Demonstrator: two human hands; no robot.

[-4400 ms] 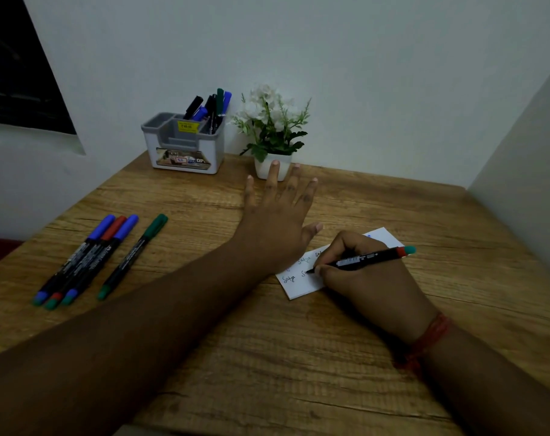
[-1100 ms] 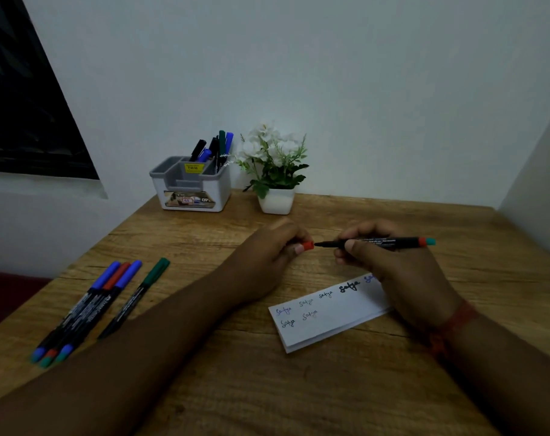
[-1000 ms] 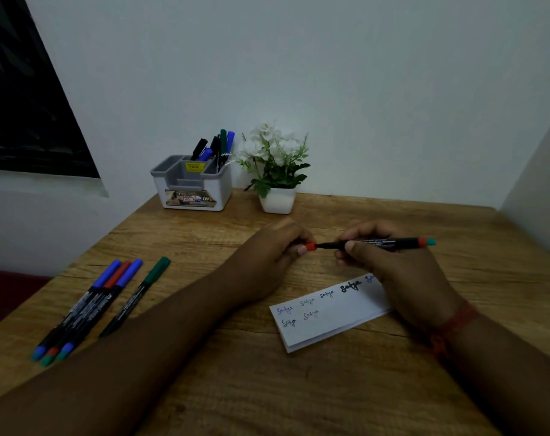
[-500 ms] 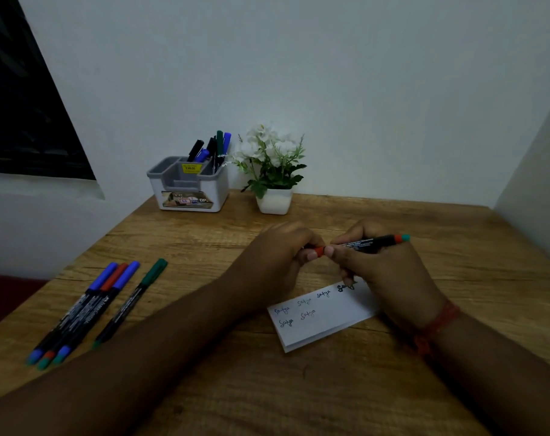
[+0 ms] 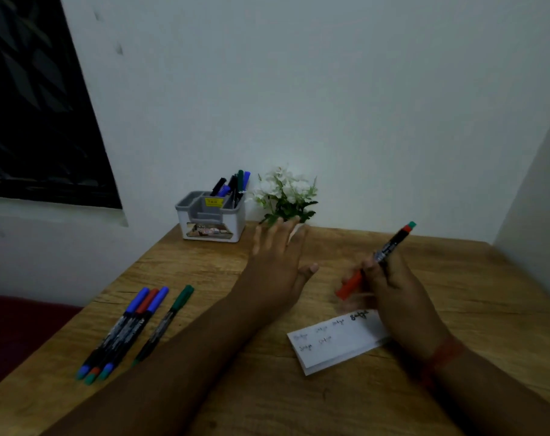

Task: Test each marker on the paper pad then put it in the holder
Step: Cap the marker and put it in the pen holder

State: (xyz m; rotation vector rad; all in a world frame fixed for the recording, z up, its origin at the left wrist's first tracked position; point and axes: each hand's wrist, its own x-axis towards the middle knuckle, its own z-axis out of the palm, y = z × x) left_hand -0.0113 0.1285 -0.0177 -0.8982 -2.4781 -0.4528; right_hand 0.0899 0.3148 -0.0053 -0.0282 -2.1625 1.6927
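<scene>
My right hand [image 5: 399, 294] grips a black marker [image 5: 383, 253] with a red cap on its lower end and a red and green tail pointing up to the right. It hovers just above the white paper pad [image 5: 333, 341], which carries several small scribbles. My left hand [image 5: 277, 262] is spread flat with straight fingers over the table, left of the marker and holding nothing. The grey and white holder [image 5: 211, 221] stands at the back of the table with several markers upright in it.
Several capped markers [image 5: 132, 328] lie side by side on the left of the wooden table [image 5: 456, 309]. A small white potted plant [image 5: 286, 196] stands right of the holder, just behind my left fingertips. Walls close in behind and on the right.
The red cap went onto the marker's tip. My left hand let go and opened, moving away to the left. My right hand tilted the marker up to the right.
</scene>
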